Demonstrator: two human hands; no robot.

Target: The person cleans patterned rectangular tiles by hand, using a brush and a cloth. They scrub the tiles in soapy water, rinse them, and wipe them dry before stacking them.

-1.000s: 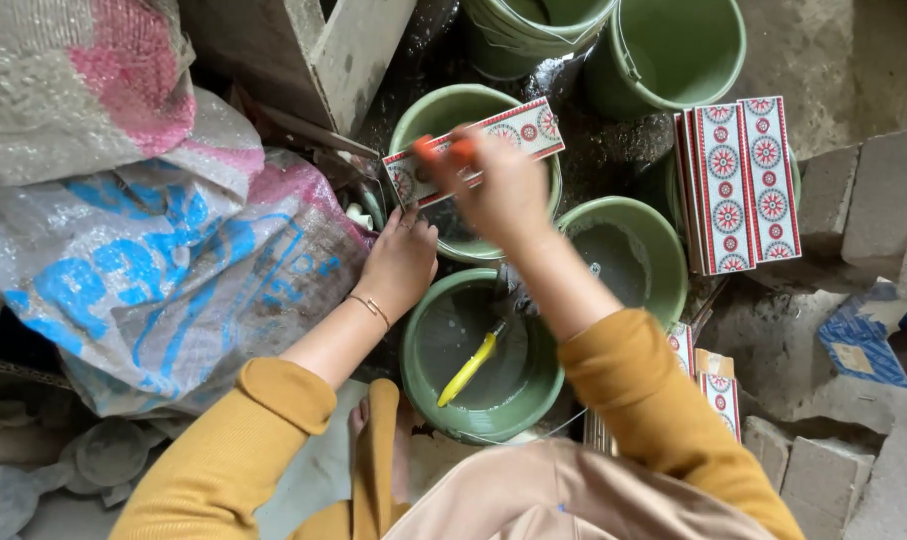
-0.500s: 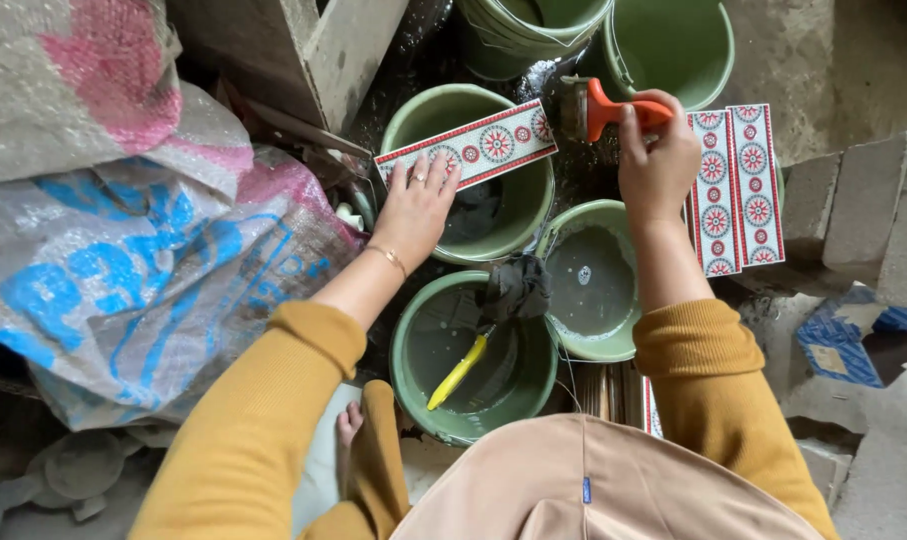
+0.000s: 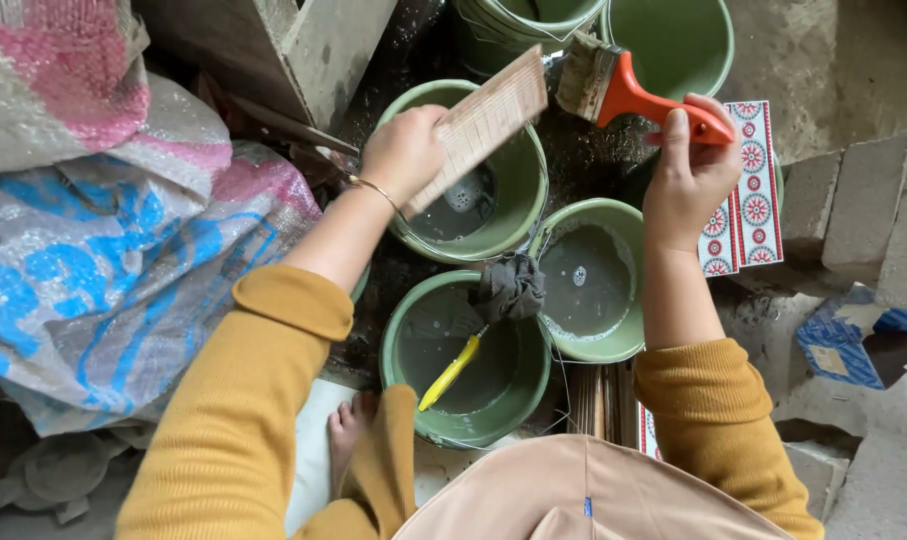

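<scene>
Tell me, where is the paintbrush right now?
The orange-handled paintbrush is in the right hand, upper right, raised over the green buckets.

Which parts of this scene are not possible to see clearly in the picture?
- Head view: the patterned face of the long ribbed tile in the left hand is turned away.
- The stack of red-and-white patterned tiles is partly hidden by the right hand, which holds the orange-handled brush.
- The two upper green plastic buckets are cut off by the top edge.
- The yellow-handled tool has its head under a dark rag.

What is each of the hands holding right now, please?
Left hand: closed on a tile, back side up, over a green bucket.
Right hand: closed on an orange-handled brush.
</scene>
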